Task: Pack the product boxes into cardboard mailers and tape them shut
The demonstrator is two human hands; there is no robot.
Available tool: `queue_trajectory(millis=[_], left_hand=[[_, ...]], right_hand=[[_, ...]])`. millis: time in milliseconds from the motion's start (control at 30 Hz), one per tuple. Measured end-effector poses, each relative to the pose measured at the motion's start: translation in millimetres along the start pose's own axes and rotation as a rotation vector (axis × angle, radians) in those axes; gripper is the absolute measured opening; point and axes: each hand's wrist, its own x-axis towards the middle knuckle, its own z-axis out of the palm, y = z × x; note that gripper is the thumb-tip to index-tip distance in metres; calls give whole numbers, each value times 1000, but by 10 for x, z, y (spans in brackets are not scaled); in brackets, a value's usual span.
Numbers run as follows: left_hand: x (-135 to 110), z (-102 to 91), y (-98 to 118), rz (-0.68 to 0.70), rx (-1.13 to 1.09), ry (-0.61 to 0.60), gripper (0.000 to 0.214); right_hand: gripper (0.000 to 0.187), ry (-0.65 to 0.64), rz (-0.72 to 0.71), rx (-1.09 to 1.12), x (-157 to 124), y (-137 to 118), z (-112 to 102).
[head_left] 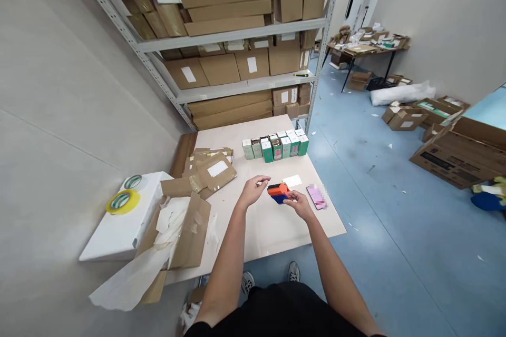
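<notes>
My right hand (pixel 299 204) is closed around a small orange-red and blue device (pixel 279 192) with a black part along its left end. I cannot make out its exact kind. It is held over the table (pixel 261 226), in front of my body. Just left of the device is my left hand (pixel 254 191), its fingers stretched toward the right and holding nothing I can see. A white sheet of paper (pixel 292 180) lies behind my right hand. Beside it, near the table's right edge, rests a phone (pixel 316 197) with a pink screen, partly blurred.
Several small green and white boxes (pixel 282 147) stand in rows at the table's back. On the left are flat cardboard parcels (pixel 215 171), an open carton (pixel 193 237) with white wrapping, and tape rolls (pixel 123 201) on a white box. Behind rises a loaded shelf rack (pixel 237 34).
</notes>
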Motion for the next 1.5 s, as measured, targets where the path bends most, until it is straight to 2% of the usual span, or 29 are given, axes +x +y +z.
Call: queue_trajectory(millis=[100,233,400,567,667,733,833,900,1000,1067,1167,1267,1400,1500], left_hand=[[-58,-251,165,66,48,-104,27],[-219,-627,243,122,73,-83,26],[-385,-1003,244,152,109,85,22],[-460,-1274,261,205,156,303,18],[-486,-1423,252,273,223,344,21],[-552,-1495,235,365,299,344,22],[-779,-1588,231,530,435,412,22],[-989,-1679,257,582,481,501,33],[-1271,-1901,300,564,404,615,62],[-1394,-2089,279,516,308,669,65],[-1532,-2377,121,393,174,832,52],[-1737,-2644,-139,256,84,1018,39],[-2184,-3015,-480,109,72,1139,34],[-2578,-3294,-673,22,96,1201,33]], right_hand=[[31,-50,-46,-25,14,-206,201],[29,-102,-113,-75,79,-384,526],[31,-191,-110,-96,153,-468,954],[34,-191,-112,-139,126,-391,1227],[38,-183,-79,-159,96,-306,1360],[42,-157,-77,-151,105,-281,1473],[44,-107,-119,-145,173,-320,1676],[42,-80,-139,-170,238,-376,1817],[41,-39,-148,-230,325,-451,2038],[40,-31,-167,-248,363,-475,2220],[35,-81,-195,-254,385,-452,2596],[32,-184,-204,-269,372,-343,3120],[29,-290,-231,-311,305,-117,4000],[27,-347,-288,-429,250,16,4724]])
